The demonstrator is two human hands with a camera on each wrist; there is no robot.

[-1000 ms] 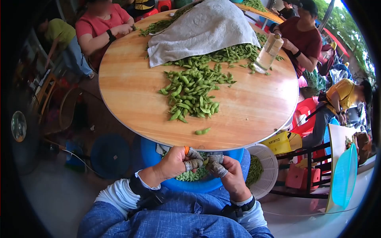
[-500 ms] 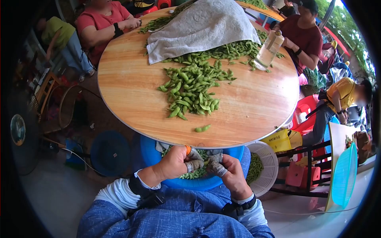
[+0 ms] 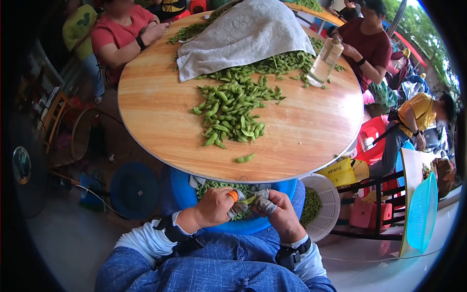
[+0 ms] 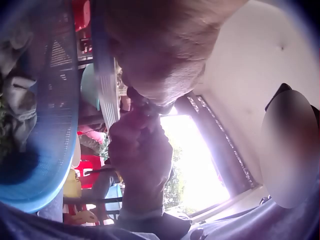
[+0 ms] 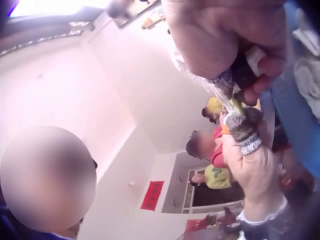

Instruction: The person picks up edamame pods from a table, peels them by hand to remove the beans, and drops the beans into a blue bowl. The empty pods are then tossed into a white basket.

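My left hand (image 3: 214, 207) and right hand (image 3: 286, 219) meet over a blue basin (image 3: 177, 194) in my lap, both with grey fabric covers on the fingertips. An orange band circles a left finger. Between them is a green soybean pod (image 3: 250, 200), its near end pinched by my right fingertips and its other end in my left fingers. The right wrist view shows the pod (image 5: 236, 105) between the covered thumbs. Shelled green beans (image 3: 221, 185) lie in the basin below. In the left wrist view the two hands overlap and hide the pod.
A round wooden table (image 3: 160, 117) ahead holds a heap of pods (image 3: 228, 114), one stray pod (image 3: 244, 158), a grey towel (image 3: 243, 39) over more pods, and a clear bottle (image 3: 325, 63). A white basket (image 3: 331, 207) stands right of the basin. Other people sit around the table.
My left hand has dropped slightly and turned, and more of the green pod now shows between the hands. The right hand stays nearly in place. The person in green at left has moved.
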